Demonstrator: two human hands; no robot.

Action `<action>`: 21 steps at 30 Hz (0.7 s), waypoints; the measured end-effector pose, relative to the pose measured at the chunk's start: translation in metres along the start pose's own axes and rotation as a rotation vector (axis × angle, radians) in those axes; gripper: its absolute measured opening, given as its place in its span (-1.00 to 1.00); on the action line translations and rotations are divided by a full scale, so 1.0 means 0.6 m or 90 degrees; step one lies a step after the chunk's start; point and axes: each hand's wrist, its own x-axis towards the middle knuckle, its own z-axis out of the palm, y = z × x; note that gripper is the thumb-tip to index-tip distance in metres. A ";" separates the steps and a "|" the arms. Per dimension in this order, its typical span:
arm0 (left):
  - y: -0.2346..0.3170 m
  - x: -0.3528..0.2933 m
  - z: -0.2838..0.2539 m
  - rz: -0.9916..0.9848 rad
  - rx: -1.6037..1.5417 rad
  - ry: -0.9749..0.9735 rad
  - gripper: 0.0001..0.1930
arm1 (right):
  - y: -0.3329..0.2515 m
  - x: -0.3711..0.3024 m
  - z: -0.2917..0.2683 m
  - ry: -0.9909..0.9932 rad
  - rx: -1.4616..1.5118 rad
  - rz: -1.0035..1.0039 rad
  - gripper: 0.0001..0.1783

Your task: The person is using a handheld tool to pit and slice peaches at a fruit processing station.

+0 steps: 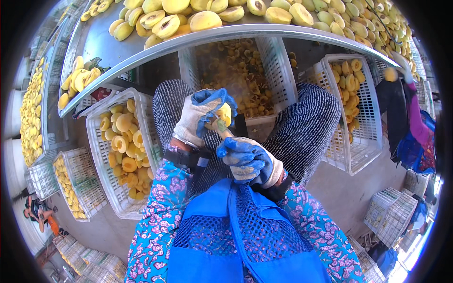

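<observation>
My left hand (203, 113), in a white glove with blue-coated fingers, is closed around a yellow peach piece (224, 113) above my lap. In a matching glove, my right hand (250, 160) grips a short tool (223, 129) with a pale, wood-coloured handle. The tool's far end meets the peach at my left fingers; its tip is hidden there. Between my knees, below both hands, stands a white crate (277, 70) holding many cut-out yellow peach bits.
A metal table (96, 45) ahead carries piled peach halves (205, 21). A crate of pitted halves (103, 155) stands on my left, another crate (351, 158) on my right. A co-worker's purple sleeve (418, 118) shows at the far right. More crates (85, 177) stand farther left.
</observation>
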 end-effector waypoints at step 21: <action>0.039 0.012 0.034 0.175 -0.323 0.224 -0.77 | 0.013 0.057 0.047 0.044 -0.125 -0.150 -0.70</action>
